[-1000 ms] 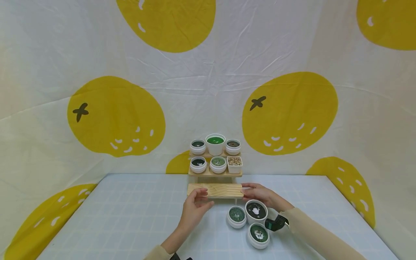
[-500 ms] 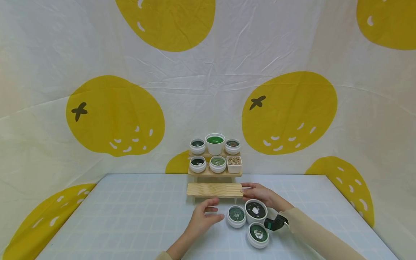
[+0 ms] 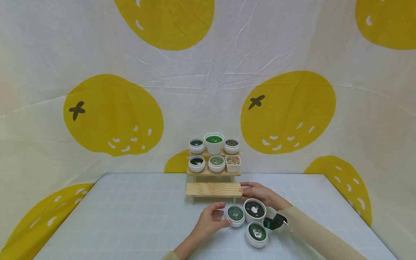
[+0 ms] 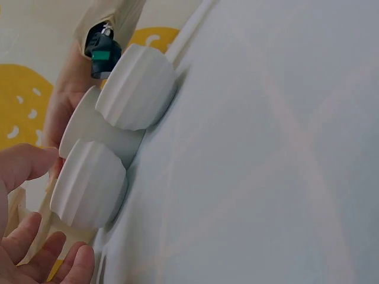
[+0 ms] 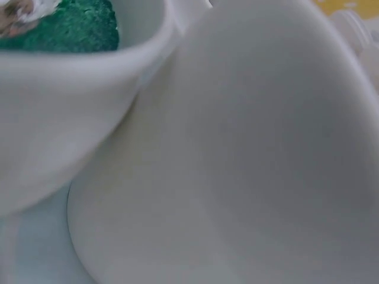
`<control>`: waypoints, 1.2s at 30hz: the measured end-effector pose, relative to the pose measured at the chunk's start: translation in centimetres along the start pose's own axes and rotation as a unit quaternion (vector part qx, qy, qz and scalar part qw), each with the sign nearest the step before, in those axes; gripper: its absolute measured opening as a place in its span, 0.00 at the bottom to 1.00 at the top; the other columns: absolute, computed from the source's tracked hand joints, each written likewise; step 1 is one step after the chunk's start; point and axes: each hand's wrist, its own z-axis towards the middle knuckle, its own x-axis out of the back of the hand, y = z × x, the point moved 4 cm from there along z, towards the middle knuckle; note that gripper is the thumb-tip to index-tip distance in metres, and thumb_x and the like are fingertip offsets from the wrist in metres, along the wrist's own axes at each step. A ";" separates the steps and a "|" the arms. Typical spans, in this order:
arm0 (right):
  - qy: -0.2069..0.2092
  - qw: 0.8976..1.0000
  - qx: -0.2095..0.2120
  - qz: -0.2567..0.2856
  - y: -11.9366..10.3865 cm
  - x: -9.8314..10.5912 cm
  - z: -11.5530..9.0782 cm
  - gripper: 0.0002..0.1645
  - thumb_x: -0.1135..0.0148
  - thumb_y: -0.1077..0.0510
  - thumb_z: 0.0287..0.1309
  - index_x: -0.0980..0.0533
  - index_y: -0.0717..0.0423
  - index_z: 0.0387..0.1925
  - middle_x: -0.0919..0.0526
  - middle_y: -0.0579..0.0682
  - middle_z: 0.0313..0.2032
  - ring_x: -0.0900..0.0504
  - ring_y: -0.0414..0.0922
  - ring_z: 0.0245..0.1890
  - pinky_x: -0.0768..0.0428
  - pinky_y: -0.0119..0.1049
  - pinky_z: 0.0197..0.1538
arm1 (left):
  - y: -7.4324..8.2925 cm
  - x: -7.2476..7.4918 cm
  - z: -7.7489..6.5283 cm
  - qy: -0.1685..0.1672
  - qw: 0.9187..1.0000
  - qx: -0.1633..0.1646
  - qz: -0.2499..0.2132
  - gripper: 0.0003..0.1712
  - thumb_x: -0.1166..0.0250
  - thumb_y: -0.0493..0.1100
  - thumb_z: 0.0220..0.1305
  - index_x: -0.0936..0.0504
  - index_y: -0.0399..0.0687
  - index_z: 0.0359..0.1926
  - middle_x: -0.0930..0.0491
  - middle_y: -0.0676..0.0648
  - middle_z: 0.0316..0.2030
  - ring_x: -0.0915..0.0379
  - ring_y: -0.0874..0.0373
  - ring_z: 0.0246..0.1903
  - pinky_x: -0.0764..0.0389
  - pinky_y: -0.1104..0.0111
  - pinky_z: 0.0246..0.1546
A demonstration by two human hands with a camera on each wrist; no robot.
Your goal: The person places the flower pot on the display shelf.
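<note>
A low wooden riser (image 3: 212, 189) with short legs stands bare at the front of a stepped display in the head view. My right hand (image 3: 260, 193) holds its right end between thumb and fingers. Three white pots cluster below it: a small green-filled pot (image 3: 235, 213), a larger dark-filled pot (image 3: 255, 208) and another green-filled pot (image 3: 257, 233). My left hand (image 3: 209, 220) is at the left of the small pot, thumb and fingers spread towards it. In the left wrist view, that fluted pot (image 4: 89, 186) lies between thumb and fingers, not gripped. Pots fill the right wrist view, hiding the right fingers.
Behind the riser, two higher wooden shelves (image 3: 213, 173) carry several white containers, including a tall green-filled cup (image 3: 214, 143) and a square dish of grains (image 3: 233, 163). A pale checked cloth (image 3: 136, 216) covers the table. A fruit-print curtain (image 3: 214, 61) hangs behind.
My left hand has moved from the riser's front left, down and right to beside the small green-filled pot. The right hand stays at the riser's right end.
</note>
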 end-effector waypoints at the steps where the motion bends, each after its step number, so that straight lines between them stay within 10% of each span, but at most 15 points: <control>1: 0.000 1.000 0.000 -0.002 0.0 0.0 0.0 0.38 0.47 0.61 0.66 0.50 0.72 0.70 0.20 0.49 0.42 0.20 0.36 0.37 0.18 0.27 0.45 | 0.0 -0.1 0.0 -0.002 1.000 0.002 0.002 0.34 0.27 0.34 0.48 0.26 0.33 0.57 0.24 0.36 0.55 0.25 0.44 0.51 0.20 0.54 0.50; 36: 0.025 0.999 -0.023 -0.008 -0.4 -0.2 0.0 0.38 0.45 0.60 0.65 0.48 0.71 0.69 0.19 0.49 0.42 0.20 0.37 0.37 0.18 0.27 0.44 | -0.3 -2.4 1.5 -0.012 0.997 -0.042 0.056 0.40 0.23 0.31 0.39 0.27 0.30 0.57 0.22 0.39 0.51 0.25 0.50 0.51 0.21 0.70 0.52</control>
